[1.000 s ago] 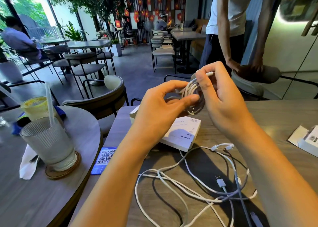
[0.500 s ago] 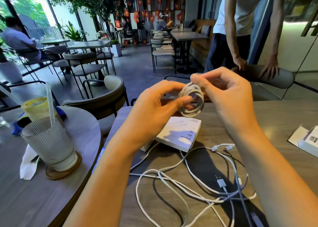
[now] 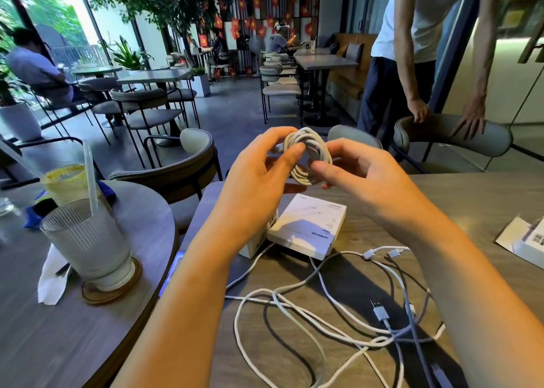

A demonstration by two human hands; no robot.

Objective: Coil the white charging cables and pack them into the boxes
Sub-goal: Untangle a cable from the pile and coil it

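A white charging cable wound into a small coil [image 3: 309,158] is held up above the wooden table [image 3: 459,202]. My left hand [image 3: 259,175] pinches its left side between thumb and fingers. My right hand [image 3: 362,175] grips its lower right side with the thumb. Below the coil a white box [image 3: 309,228] lies closed on the table. A second, smaller white box [image 3: 253,247] peeks out from under my left forearm. Several loose white cables [image 3: 323,305] lie tangled on the table in front of me, their plugs [image 3: 379,312] showing.
Another white box on a paper sheet [image 3: 527,237] sits at the right edge. A round table on the left carries a ribbed glass with a straw [image 3: 85,240], a coaster and a napkin [image 3: 51,278]. A person stands behind, hands on a chair [image 3: 453,136].
The coil has turned from edge-on to face-on between my hands. My right hand has loosened from a closed grip over the top to a hold at the lower right. The view shifted slightly.
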